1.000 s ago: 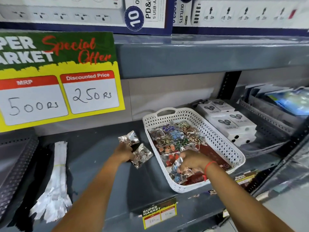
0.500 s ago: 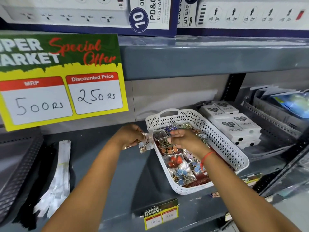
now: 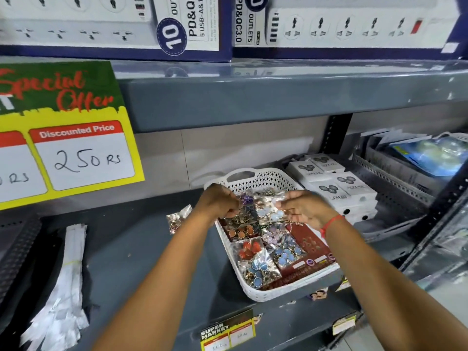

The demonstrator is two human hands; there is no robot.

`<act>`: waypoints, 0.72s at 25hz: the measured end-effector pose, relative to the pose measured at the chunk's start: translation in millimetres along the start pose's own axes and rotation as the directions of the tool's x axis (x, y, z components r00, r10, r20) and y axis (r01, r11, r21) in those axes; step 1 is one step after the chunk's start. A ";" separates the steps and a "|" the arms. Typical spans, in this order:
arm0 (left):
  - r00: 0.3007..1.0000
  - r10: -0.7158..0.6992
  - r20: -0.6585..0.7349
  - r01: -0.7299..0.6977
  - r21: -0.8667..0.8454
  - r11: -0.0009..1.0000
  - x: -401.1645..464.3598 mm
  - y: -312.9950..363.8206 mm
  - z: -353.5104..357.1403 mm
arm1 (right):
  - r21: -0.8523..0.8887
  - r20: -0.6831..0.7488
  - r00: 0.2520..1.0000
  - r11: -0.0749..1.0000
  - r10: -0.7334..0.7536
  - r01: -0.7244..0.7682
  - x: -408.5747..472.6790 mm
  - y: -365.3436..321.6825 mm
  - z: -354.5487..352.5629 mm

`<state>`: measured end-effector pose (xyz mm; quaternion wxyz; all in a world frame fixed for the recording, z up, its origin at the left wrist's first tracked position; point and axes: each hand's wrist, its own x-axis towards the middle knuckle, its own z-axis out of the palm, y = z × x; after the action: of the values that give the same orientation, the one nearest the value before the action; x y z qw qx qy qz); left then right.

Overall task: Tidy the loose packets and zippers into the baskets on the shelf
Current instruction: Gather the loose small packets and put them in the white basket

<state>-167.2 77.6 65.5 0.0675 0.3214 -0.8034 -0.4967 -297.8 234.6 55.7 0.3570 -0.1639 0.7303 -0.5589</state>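
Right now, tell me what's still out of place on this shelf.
One shiny packet lies loose on the shelf, left of the white basket. A bundle of white zippers sprawls at far left, also outside any basket.

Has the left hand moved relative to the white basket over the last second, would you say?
Yes. The left hand went right, from the bare shelf to over the white basket rim.

Open lane on the shelf deck, centre-left; basket end is crowded.

Bare grey shelf point(image 3: 141, 254) between the white zipper bundle point(image 3: 68, 274) and the white basket point(image 3: 255, 293); only one loose packet point(image 3: 178, 218) sits there. Basket top is blocked by both hands: left hand point(image 3: 217, 203), right hand point(image 3: 304, 209). White boxes point(image 3: 336, 188) stand just beside the basket's right; upper shelf edge point(image 3: 278, 105) caps headroom.
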 end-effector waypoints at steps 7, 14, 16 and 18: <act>0.909 -0.210 -0.361 0.222 -0.008 0.975 30.6 -86.5 -31.3 | -0.586 -0.271 0.954 0.764 0.129 -0.270 43.9 42.5 -38.0; 0.878 -0.289 -0.380 0.449 0.449 0.772 57.8 -131.1 -50.3 | -0.941 -0.297 0.945 0.210 -0.137 -0.265 44.8 26.6 -3.3; 0.905 -0.261 -0.335 0.404 0.489 0.773 61.9 -133.5 -53.7 | -0.932 -0.232 0.929 0.340 -0.289 -0.127 47.7 8.8 30.7; 0.939 -0.217 -0.265 0.325 0.483 0.813 60.1 -125.5 -59.2 | -0.867 -0.083 0.906 0.478 -0.414 0.139 52.0 -9.1 79.9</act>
<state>-132.7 -39.8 -23.3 -0.0141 0.4868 -0.8423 -0.2311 -278.9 142.6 37.0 0.0285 -0.3515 0.9137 -0.2021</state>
